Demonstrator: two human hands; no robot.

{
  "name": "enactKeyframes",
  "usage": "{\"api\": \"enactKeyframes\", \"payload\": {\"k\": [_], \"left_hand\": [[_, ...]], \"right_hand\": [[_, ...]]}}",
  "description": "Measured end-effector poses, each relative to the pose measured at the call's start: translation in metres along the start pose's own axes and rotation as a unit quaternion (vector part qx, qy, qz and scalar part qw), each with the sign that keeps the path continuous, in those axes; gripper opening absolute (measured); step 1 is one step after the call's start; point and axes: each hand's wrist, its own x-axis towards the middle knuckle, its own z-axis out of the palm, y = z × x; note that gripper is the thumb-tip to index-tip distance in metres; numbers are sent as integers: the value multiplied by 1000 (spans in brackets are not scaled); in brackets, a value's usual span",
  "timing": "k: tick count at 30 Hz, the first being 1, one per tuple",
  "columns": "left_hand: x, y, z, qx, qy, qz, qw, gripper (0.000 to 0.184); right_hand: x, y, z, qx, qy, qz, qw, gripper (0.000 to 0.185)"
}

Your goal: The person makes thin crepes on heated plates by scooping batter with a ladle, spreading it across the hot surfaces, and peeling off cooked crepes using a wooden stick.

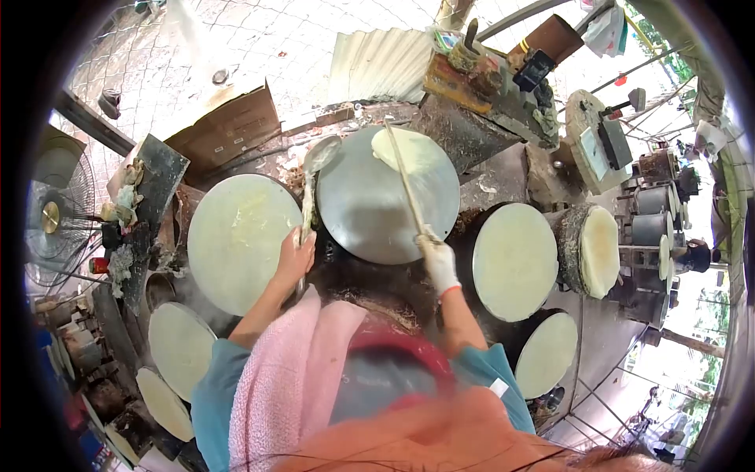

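My left hand [296,256] is bare and wrapped round the handle of a ladle [322,153]. The ladle's bowl points away from me, close to the left edge of a round grey metal griddle [362,220]. In a white glove, my right hand [439,265] grips a long thin wooden stick [407,185]. The stick reaches across the griddle to its far side, over a patch of pale batter [421,153]. Bare metal shows on the griddle's nearer part.
Round surfaces with a pale layer stand at left [244,244] and right [515,263], with several more behind them. A red-rimmed tub [440,362] sits close in front of me. A fan [51,218] stands far left; a cardboard box [228,130] is at the back.
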Motion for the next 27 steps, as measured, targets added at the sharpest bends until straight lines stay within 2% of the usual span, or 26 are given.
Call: {"api": "enactKeyframes", "payload": {"k": [1,3,5,6,8,9,11,12,14,16,18,19,21,22,23,24,26,27], "left_hand": [[-4,-3,-6,-19,13,-3,1000,12],[-13,-1,-14,-3,44,14,999,11],[-13,-13,-21,10,81,28,996,10],[-16,-13,-21,6,83,11,997,10],[-23,-8,-19,-4,89,-19,996,10],[-28,-5,-17,-22,104,-15,994,11],[-41,5,-13,-8,131,55,990,12],[-48,11,-10,-1,145,88,985,12],[-53,28,1,-21,151,131,980,14],[-51,38,19,-39,159,148,975,14],[-51,40,35,-48,173,110,978,14],[-51,39,38,-45,166,84,981,15],[-53,42,49,-36,184,15,982,17],[-55,41,52,-43,185,9,982,17],[-58,39,54,-48,187,1,981,17],[-61,35,55,-53,188,-9,981,18],[-65,24,56,-55,202,-25,978,19],[-65,19,58,-49,212,-35,975,19]], "right_hand": [[18,27,-18,17,12,-119,993,30],[28,30,-30,37,5,-100,994,30],[20,15,-28,25,-23,78,996,30],[-4,-37,-10,20,-61,158,985,29],[-1,-50,1,-84,-102,200,971,30],[10,-33,-8,-89,-115,134,980,32],[28,-24,-37,-116,-106,-12,987,38],[38,-26,-50,-55,-76,-107,990,40],[68,-25,-80,-73,-37,1,997,30],[73,-38,-74,-141,-141,55,978,30],[56,-59,-49,-70,-212,140,965,33],[54,-64,-49,-97,-239,147,955,31],[86,-17,-65,-46,-230,26,972,31],[101,-2,-76,-21,-225,-34,974,32],[111,-18,-89,-29,-199,-18,979,32],[115,-58,-97,-208,-174,-45,961,32],[142,-49,-98,-168,-187,43,967,32],[133,-53,-90,-160,-230,60,958,33]]}}
